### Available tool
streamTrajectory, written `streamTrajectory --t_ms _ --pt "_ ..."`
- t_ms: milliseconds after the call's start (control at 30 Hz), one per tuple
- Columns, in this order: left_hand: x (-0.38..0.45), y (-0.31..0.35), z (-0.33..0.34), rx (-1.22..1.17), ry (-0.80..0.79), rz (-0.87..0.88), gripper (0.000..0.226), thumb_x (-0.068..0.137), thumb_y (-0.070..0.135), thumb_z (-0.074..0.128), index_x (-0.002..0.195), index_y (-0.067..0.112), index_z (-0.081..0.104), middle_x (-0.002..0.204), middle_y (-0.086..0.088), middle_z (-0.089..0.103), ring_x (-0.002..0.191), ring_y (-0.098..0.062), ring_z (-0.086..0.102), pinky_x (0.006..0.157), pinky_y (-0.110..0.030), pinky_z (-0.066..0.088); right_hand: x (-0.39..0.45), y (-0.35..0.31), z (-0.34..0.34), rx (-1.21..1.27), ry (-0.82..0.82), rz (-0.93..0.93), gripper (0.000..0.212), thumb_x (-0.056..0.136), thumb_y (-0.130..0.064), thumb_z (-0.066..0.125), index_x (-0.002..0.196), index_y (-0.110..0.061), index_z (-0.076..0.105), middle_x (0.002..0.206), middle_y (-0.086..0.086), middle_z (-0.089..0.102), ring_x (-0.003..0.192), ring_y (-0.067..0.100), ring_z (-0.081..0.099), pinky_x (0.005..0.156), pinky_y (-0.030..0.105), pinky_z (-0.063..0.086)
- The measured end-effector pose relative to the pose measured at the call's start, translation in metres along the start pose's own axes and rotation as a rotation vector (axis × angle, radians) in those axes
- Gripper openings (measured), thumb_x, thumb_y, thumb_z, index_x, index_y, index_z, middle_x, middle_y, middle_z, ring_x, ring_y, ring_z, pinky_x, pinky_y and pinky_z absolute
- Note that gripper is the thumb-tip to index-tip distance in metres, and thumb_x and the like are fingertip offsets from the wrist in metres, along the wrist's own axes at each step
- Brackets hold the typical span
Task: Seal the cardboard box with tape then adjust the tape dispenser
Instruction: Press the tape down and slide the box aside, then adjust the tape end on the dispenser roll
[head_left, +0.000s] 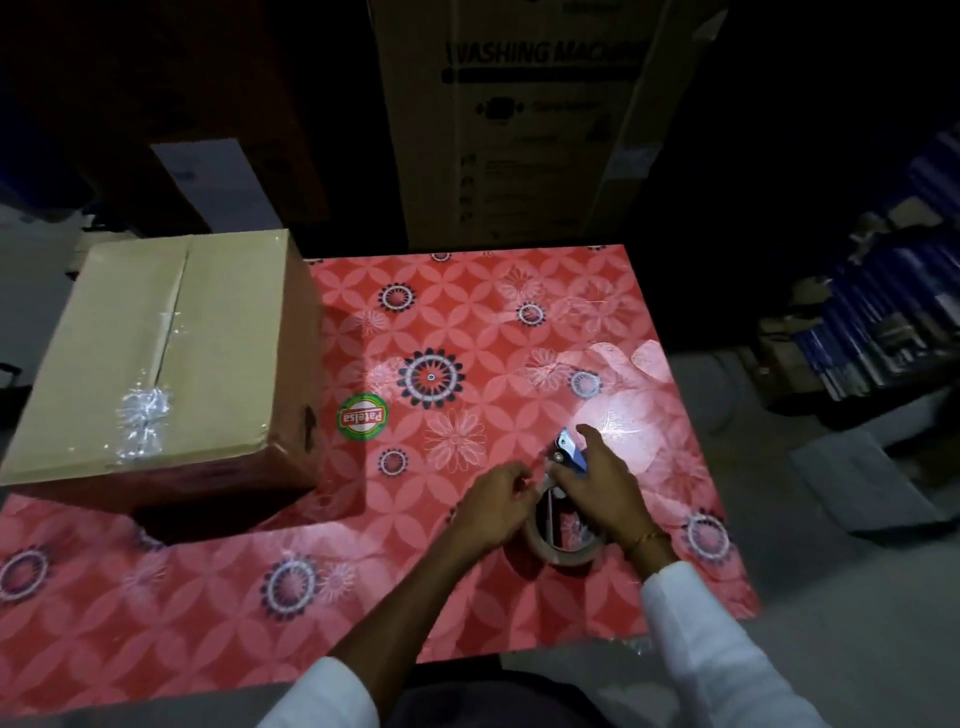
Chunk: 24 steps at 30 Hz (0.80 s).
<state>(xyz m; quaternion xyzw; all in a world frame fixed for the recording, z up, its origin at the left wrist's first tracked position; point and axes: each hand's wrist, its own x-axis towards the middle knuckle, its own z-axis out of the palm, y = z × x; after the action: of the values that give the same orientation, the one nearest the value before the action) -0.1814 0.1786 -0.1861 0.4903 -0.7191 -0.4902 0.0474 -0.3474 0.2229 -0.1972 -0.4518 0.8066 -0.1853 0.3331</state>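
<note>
The cardboard box (166, 353) stands closed at the table's left, with clear crinkled tape along its top seam. At the table's right front lies the tape dispenser (563, 460), blue and metal, with a roll of clear tape (561, 548) on it. My right hand (602, 483) is wrapped over the dispenser's body. Just left of it, my left hand (498, 506) pinches something small at the dispenser's front, likely the tape end; what it holds is too small to tell.
The table (467, 338) has a glossy red floral cover with a round green sticker (363, 417). A tall washing machine carton (540, 119) stands behind it. Stacked dark items (883, 322) lie on the floor at the right, and other boxes (218, 182) at the back left.
</note>
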Motion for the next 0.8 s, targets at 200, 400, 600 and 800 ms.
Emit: streamTrajectory --t_ms 200,400,600,800 --pt "0.006 0.003 0.012 -0.202 0.056 -0.167 0.027 0.097 0.034 0.056 0.111 0.014 0.067 0.105 -0.007 0.072 0.094 -0.023 0.068 0.083 -0.035 0.053 0.009 0.006 0.000 0.081 -0.042 -0.032 0.028 0.085 -0.044 0.068 0.110 -0.032 0.063 0.101 -0.007 0.071 0.090 0.019 0.066 0.071 0.032 0.046" --pt "0.005 -0.003 0.003 -0.486 0.103 -0.239 0.025 0.097 0.037 0.057 0.103 0.016 0.069 0.099 -0.003 0.074 0.086 -0.018 0.069 0.075 -0.033 0.056 -0.003 0.010 0.007 0.757 -0.249 0.037 0.022 0.096 -0.022 0.063 0.114 -0.027 0.073 0.109 0.001 0.078 0.101 0.018 0.073 0.083 0.031 0.059" --pt "-0.006 -0.015 0.002 -0.872 0.015 -0.283 0.014 0.096 0.020 0.062 0.099 0.011 0.072 0.086 -0.005 0.077 0.072 -0.016 0.072 0.057 -0.023 0.054 -0.023 0.004 0.026 0.916 -0.381 0.072 0.028 0.100 -0.019 0.056 0.119 -0.030 0.072 0.115 0.001 0.076 0.104 0.019 0.073 0.081 0.029 0.059" --pt "-0.009 -0.020 0.003 -0.816 0.042 -0.283 0.017 0.095 0.015 0.062 0.110 0.012 0.070 0.081 0.007 0.077 0.068 -0.003 0.070 0.057 -0.013 0.050 -0.018 0.001 0.030 0.752 -0.255 -0.018 0.036 0.097 -0.016 0.064 0.133 -0.022 0.060 0.125 0.004 0.067 0.113 0.022 0.067 0.097 0.039 0.056"
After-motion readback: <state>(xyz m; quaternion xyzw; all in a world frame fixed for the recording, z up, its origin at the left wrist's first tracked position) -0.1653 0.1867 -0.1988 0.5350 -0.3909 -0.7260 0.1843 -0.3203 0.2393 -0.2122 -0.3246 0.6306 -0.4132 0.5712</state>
